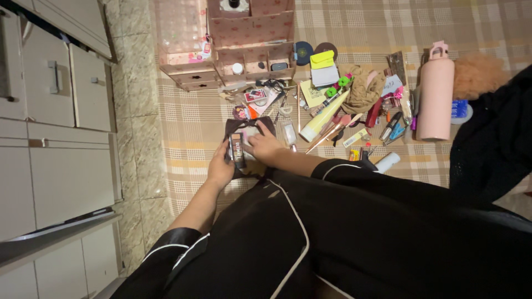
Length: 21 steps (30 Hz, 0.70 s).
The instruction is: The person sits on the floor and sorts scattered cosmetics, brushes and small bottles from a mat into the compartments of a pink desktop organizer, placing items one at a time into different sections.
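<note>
Nearest the camera, a black garment with white piping (310,238) fills the lower frame; its lower part is cut off by the picture's edge. Just beyond it, the left hand (221,166) is clasped around a small dark rectangular package (238,149), held upright with a pale label band on its face. The right hand (263,145) is laid, fingers spread, on a dark brown pouch (246,124) at 12 o'clock from the package; whether anything is gripped under that palm cannot be told. The pouch's contents are hidden.

At 3 o'clock from the hands, a white tube (388,161) is partly covered by the sleeve. Farther out at 2 o'clock, a pale yellow tube (321,119) lies slanted among pencils and small cosmetics too crowded to be told apart. A tall pink bottle (435,94) lies at 3 o'clock, beside a black cloth (493,144) cut off at the right edge.

Farthest, at 12 o'clock, a pink cardboard organiser (244,39) with open compartments is seen, its top cut off. A yellow block on a grey box (323,66) sits beside it.

A bare strip of checked mat (188,116) is left at 10 o'clock from the hands, bounded by a tiled floor band (133,122) and white cabinets (55,138).
</note>
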Tool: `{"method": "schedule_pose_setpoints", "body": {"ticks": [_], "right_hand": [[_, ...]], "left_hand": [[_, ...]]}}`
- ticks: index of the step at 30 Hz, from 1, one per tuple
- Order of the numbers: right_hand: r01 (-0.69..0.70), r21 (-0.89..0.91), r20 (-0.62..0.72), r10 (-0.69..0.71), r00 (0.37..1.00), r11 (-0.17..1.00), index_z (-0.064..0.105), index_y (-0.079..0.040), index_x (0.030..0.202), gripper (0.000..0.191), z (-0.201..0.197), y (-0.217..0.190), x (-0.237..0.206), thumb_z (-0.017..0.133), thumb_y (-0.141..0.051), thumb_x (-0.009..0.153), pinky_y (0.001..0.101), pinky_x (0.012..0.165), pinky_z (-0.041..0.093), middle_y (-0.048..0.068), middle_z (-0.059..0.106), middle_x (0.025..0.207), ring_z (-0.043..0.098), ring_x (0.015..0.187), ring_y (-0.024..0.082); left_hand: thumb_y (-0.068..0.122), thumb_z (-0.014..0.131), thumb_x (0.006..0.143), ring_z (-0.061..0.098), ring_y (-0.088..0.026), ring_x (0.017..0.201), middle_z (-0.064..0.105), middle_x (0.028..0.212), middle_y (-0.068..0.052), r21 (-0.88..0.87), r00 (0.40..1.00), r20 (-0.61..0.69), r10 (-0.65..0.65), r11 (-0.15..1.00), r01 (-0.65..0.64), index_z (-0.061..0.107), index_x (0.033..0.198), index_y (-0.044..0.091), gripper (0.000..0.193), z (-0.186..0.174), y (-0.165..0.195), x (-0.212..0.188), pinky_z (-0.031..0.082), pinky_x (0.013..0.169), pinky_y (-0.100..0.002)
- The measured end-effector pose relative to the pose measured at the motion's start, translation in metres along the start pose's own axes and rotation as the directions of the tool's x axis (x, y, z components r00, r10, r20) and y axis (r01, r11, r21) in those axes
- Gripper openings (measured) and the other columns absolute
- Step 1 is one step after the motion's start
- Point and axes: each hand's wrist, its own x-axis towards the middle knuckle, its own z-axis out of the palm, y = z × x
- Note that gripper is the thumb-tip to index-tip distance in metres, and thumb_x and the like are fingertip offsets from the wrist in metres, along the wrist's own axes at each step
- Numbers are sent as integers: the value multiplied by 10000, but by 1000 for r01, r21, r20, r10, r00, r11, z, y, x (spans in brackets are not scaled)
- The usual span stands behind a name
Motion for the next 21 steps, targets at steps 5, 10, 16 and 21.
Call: {"method": "schedule_pose_setpoints", "body": {"ticks": [5,10,16,21], "right_hand": [[-409,363,-114,475,872,837,682,-88,1196,384,-15,20,-25,646,-125,816,514,1080,390,152,663,1196,611,1156,366],[-926,366,-33,996,87,93,669,-75,1174,313,-34,65,-127,659,-119,864,468,1017,465,157,654,1152,602,1116,370],[-683,399,254,789,-559,-612,643,-55,1163,276,-21,80,-256,649,-100,891,467,964,492,147,640,1090,604,1071,348],[-424,517,470,661,-585,-743,622,-39,1154,246,-9,75,-279,642,-83,913,467,919,515,139,629,1038,606,1033,330]], "left_hand": [[-56,613,832,476,-326,1414,496,1517,-180,1,1000,2,-19,1000,19,435,1507,82,712,0,-1,0,401,1157,-361],[-40,655,836,465,-339,1416,474,1533,-197,31,1000,6,-1,1000,1,437,1503,72,711,0,0,0,382,1165,-374],[-42,632,833,489,-323,1403,462,1542,-185,-36,998,48,-42,998,44,406,1525,83,739,1,13,-3,421,1137,-356],[-61,645,832,482,-339,1406,486,1527,-196,42,999,38,-7,999,5,429,1517,72,731,-2,18,-5,395,1153,-362]]}}
